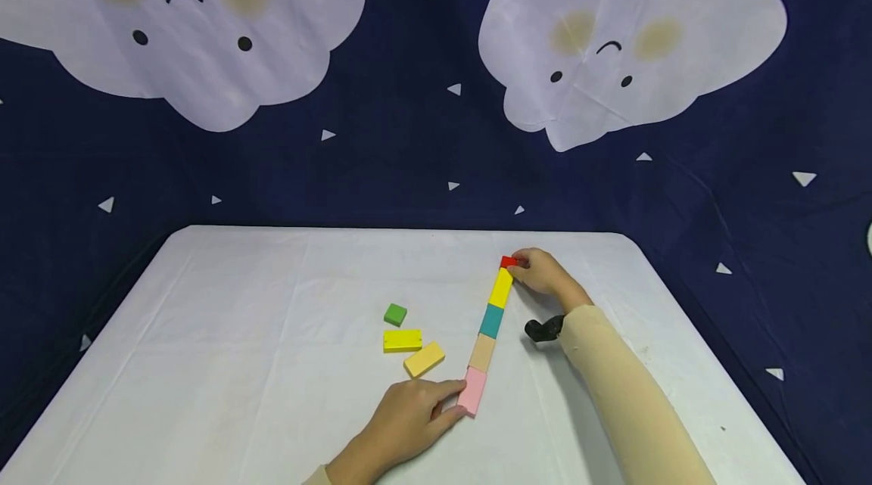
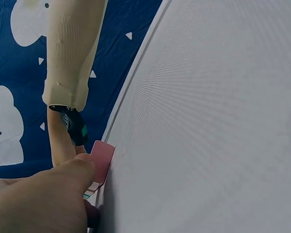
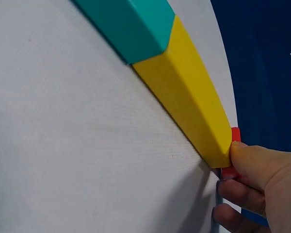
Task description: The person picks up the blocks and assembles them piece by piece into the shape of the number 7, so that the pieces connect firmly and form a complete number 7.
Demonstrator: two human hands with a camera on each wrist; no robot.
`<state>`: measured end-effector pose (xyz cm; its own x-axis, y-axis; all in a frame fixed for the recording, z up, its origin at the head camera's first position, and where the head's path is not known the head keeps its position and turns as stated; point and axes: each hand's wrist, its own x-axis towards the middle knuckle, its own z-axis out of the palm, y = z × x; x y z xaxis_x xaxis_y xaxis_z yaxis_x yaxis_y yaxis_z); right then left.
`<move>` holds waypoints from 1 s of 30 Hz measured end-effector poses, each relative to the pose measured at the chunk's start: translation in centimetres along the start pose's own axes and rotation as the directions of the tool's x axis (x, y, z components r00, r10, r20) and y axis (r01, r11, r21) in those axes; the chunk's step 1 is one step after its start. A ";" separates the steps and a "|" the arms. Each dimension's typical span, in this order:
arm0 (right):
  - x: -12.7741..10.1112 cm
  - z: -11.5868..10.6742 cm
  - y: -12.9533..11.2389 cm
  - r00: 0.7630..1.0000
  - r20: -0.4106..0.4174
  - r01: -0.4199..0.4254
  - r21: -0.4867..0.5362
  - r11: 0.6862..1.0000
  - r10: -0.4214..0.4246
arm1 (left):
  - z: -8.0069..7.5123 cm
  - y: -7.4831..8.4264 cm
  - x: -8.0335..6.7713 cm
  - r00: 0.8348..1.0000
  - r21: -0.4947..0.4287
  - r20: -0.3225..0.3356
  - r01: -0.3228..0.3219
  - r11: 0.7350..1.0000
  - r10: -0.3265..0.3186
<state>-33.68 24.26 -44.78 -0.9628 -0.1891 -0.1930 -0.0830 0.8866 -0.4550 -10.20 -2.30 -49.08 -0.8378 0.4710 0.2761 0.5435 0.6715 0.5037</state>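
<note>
A row of blocks runs away from me along the white table: a pink block (image 1: 473, 392), a tan block (image 1: 482, 353), a teal block (image 1: 491, 321), a yellow block (image 1: 500, 288) and a red block (image 1: 507, 262) at the far end. My left hand (image 1: 407, 417) holds the pink block at the near end between thumb and forefinger; the thumb lies along its side in the left wrist view. At the far end my right hand (image 1: 543, 273) pinches the small red block, right against the yellow block's end. Its thumb covers part of the red block in the right wrist view.
Left of the row lie a small green block (image 1: 395, 314), another yellow block (image 1: 402, 340) and a pale yellow block (image 1: 424, 359), the last just beyond my left hand. The white table (image 1: 225, 364) ends at a dark blue cloth (image 1: 402, 167) with clouds.
</note>
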 end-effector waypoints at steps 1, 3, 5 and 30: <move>0.0 0.0 0.0 1.000 0.000 -0.002 0.004 1.000 0.002 | 0.0 0.0 0.0 1.000 0.001 0.000 0.000 1.000 0.000; 0.0 0.0 0.0 1.000 0.001 0.000 0.014 1.000 0.000 | 0.1 0.0 0.0 1.000 0.002 0.000 -0.002 1.000 0.002; 0.0 0.0 0.0 1.000 0.002 0.004 0.018 1.000 -0.004 | 0.1 0.0 0.0 1.000 0.002 0.003 -0.002 1.000 0.002; -3.2 2.8 -4.0 0.923 -0.015 0.385 0.003 0.923 -0.385 | 0.0 -0.1 0.2 0.999 0.029 0.033 -0.011 1.000 0.010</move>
<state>-29.57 20.18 -44.75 -0.8603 -0.5096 0.0103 -0.4468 0.7442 -0.4966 -10.41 -2.28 -49.07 -0.8303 0.4961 0.2541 0.5538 0.6829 0.4764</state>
